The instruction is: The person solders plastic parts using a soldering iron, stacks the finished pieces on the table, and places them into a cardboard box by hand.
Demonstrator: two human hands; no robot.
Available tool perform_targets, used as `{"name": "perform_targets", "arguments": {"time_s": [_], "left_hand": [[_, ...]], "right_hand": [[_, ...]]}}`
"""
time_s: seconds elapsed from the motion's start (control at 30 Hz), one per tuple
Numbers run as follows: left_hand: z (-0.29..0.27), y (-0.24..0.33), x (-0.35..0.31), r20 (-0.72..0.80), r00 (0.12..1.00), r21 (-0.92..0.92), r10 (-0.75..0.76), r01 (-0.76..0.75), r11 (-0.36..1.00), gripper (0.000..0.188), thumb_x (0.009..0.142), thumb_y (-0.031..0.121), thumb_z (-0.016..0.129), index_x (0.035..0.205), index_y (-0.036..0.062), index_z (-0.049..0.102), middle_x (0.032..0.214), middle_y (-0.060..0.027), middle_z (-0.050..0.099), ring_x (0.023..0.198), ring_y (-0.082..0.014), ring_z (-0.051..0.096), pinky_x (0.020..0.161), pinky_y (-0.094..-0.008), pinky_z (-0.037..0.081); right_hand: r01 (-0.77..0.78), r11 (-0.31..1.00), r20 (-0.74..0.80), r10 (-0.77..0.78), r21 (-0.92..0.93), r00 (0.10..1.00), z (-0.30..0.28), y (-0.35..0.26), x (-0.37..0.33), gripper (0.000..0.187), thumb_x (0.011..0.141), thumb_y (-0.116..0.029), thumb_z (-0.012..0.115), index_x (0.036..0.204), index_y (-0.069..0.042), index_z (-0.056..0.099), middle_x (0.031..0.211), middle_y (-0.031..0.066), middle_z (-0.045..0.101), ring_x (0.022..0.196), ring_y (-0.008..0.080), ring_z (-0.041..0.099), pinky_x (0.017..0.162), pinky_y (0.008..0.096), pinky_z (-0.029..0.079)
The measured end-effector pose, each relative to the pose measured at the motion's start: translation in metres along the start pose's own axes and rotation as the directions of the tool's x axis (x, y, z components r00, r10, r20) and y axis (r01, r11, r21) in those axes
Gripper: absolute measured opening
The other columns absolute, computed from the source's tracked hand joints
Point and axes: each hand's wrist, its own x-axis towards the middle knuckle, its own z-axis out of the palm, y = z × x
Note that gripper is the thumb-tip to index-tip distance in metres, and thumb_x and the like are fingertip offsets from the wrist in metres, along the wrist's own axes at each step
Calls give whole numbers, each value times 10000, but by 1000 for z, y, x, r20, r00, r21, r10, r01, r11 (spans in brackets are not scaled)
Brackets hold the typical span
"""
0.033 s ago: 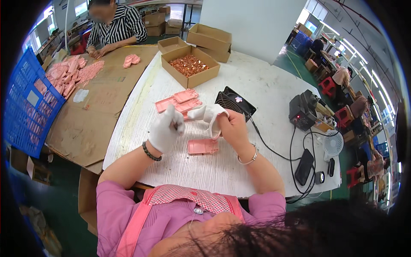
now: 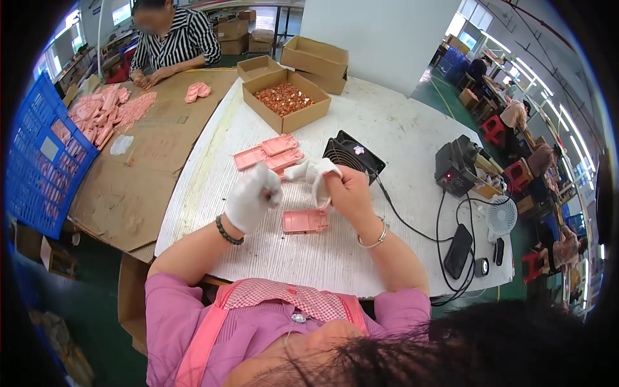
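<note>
My left hand (image 2: 250, 197) wears a white glove and is curled closed above the table. A small dark patch shows at its fingers; whether it pinches anything is hidden. Bare, my right hand (image 2: 351, 197) grips a white fabric glove (image 2: 317, 174), whose loose end points toward the left hand. Below and between the hands lies a pink plastic tray-like part (image 2: 303, 220), flat on the table. Several similar pink parts (image 2: 278, 146) lie in a cluster just beyond my left hand. Behind the held glove stands a black fan (image 2: 356, 153) with a round grille.
An open carton (image 2: 282, 116) of small copper-coloured pieces stands at the back. To the right are a black box-shaped device (image 2: 456, 169), cables, a phone (image 2: 458, 251) and a white fan (image 2: 501, 218). A co-worker sits far left beside a pink pile (image 2: 103, 111) and blue crate (image 2: 48, 161).
My left hand has turned slightly and its fingers have shifted a little to the right. The right hand still grips the glove in nearly the same place.
</note>
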Motion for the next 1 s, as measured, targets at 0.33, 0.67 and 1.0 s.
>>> {"name": "perform_targets", "arguments": {"time_s": [0.33,0.67,1.0], "left_hand": [[29,22,6,-88,987,434,-135,160,887,169,847,134,543,940,0,587,805,-7,566,736,-103,542,691,-246,457],[48,26,0,-54,999,306,-6,22,952,96,889,116,488,901,25,516,714,12,488,625,-73,447,555,-207,358],[48,4,-18,139,987,649,86,-156,744,66,836,57,557,880,7,552,779,-11,536,676,-97,460,632,-238,381]], "right_hand": [[281,794,99,-271,-539,957,9,-29,-14,178,744,-198,607,837,-67,531,735,133,606,648,302,606,569,402,480],[579,538,262,-553,-613,791,30,-12,-27,204,686,-136,561,784,37,515,761,148,550,683,279,565,606,364,475],[-126,898,197,45,422,979,16,-9,2,175,769,-152,646,880,-19,616,770,62,634,699,132,611,639,295,497]]}}
